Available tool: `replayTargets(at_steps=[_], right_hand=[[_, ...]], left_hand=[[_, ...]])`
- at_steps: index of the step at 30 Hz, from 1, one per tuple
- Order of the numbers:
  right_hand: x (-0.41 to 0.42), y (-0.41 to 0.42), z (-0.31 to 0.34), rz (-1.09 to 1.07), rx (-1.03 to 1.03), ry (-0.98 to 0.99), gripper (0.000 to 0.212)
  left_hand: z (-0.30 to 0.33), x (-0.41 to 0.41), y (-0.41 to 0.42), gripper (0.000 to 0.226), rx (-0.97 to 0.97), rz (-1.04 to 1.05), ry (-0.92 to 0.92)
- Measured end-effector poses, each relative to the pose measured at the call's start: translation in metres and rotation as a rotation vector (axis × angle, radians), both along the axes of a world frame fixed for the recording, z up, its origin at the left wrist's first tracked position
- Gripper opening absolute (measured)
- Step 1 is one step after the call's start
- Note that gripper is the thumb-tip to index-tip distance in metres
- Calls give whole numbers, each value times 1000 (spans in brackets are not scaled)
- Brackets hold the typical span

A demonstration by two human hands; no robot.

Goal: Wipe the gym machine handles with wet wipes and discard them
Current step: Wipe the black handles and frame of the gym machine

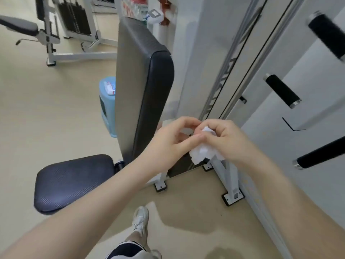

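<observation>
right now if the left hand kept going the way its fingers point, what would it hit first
The wipe and the right hand holding it: the left hand already reaches them with its fingers. Depth is unclear, but they look in contact.

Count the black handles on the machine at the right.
3: top handle at the upper right edge, middle handle below it, bottom handle lowest, partly cut off. More may lie outside the frame.

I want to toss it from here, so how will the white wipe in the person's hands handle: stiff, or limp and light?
Probably limp: the white wipe is crumpled and sags below the right hand, with the left hand pinching its top. It looks thin, so likely light and a poor flier. If wet, it may cling to the fingers; wetness can't be seen here.
</observation>
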State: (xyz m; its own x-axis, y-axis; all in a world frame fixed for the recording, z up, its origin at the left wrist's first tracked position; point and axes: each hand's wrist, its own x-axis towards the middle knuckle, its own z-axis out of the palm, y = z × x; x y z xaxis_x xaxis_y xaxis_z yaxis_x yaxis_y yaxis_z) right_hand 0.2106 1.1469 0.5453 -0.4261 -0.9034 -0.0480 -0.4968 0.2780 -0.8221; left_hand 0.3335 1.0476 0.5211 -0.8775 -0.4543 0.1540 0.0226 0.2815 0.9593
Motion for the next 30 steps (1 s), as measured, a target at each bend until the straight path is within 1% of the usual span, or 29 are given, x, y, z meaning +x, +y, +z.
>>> replayTargets(at_steps=[3, 6, 10, 12, 14, 17, 18, 20, 23, 26, 28, 30], right_hand=[[44, -29, -9, 212, 59, 3, 16], [90, -63, -20, 345, 45, 11, 16], [145, -111, -47, 425, 48, -37, 13], [172, -134, -60, 546, 77, 26, 7], [200, -160, -72, 644, 120, 63, 5], [244, -200, -83, 701, 166, 16, 5], [259, -214, -86, 716, 169, -4, 10], [290, -241, -90, 748, 168, -64, 16], [337, -286, -94, 770, 191, -127, 6], [386, -338, -99, 759, 195, -33, 19], [414, -373, -99, 712, 144, 42, 17], [438, -411, -99, 617, 88, 73, 9]], left_hand=[[-11, 59, -15, 24, 94, 186, -12], [-22, 116, -28, 36, 158, 337, -32], [-45, 181, -44, 24, 193, 520, -117], [-57, 209, -53, 22, 202, 585, -159], [-69, 239, -66, 19, 179, 667, -207], [-79, 286, -95, 10, 139, 774, -273], [-80, 302, -107, 9, 126, 797, -287], [-82, 336, -134, 14, 77, 827, -314], [-83, 389, -186, 13, 19, 825, -364], [-83, 435, -248, 9, -28, 802, -416], [-79, 457, -288, 7, -50, 778, -426], [-74, 474, -332, 6, -62, 740, -433]])
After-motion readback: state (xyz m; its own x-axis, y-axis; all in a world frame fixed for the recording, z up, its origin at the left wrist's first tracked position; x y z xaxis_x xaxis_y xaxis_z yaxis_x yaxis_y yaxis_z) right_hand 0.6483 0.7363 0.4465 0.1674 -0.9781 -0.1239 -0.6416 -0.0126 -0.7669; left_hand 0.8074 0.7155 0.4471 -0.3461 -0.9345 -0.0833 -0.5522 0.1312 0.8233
